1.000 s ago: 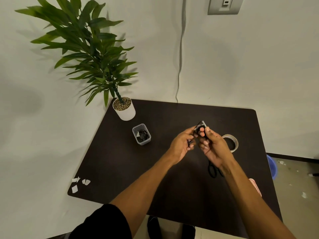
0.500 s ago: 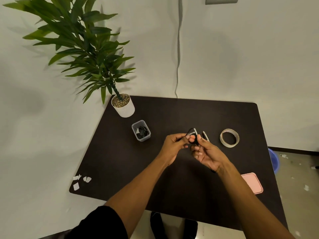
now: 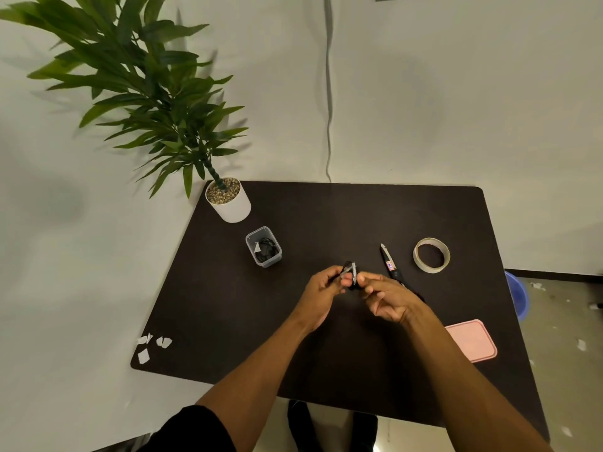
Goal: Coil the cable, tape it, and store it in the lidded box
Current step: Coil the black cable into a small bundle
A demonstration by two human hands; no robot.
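A small coiled black cable (image 3: 350, 273) with a strip of pale tape across it is pinched between both hands over the middle of the dark table (image 3: 228, 321). My left hand (image 3: 321, 293) grips its left side. My right hand (image 3: 388, 296) holds its right side with the fingertips. An open clear plastic box (image 3: 263, 246) stands to the left, with another black coiled cable inside. The roll of tape (image 3: 431, 255) lies flat at the right. A pink lid (image 3: 473, 340) rests near the table's right edge.
Scissors (image 3: 391, 265) lie between my right hand and the tape roll, handles partly hidden by my hand. A potted plant (image 3: 228, 200) stands at the back left corner. Several white paper scraps (image 3: 153, 345) sit at the front left corner. A blue bucket (image 3: 517, 295) is on the floor at right.
Both hands came down and slightly left with the coil, closer to the table. The view tilted down, so the scissors and the pink lid now show.
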